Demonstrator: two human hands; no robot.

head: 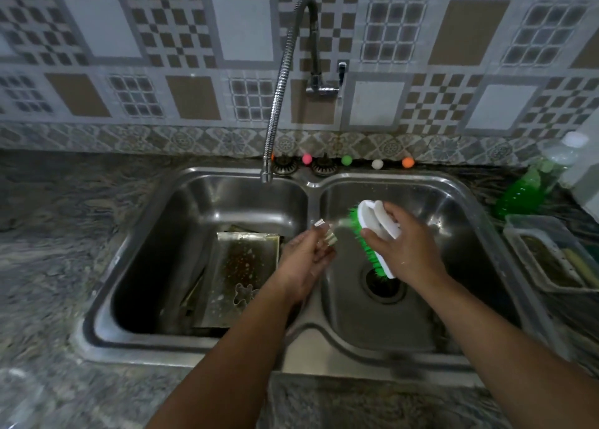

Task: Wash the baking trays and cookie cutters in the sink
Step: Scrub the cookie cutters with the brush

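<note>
Over the divider of the double sink (pixel 311 334), a small metal cookie cutter (pixel 325 233) is pinched in the fingers of the left hand (pixel 303 260), while a white brush (pixel 379 231) with green bristles is gripped by the right hand (pixel 405 247) just beside it, bristles turned toward the cutter. Scrubbing of this cutter appears to be the step in hand. Below and to the left of the left hand, a soiled baking tray (pixel 240 273) is leaned in the left basin, with a bear-shaped cutter (pixel 243 294) lying on it. No water is seen running from the tap (pixel 275 104). Rinsing is probably called for next, so the tap would need opening.
</note>
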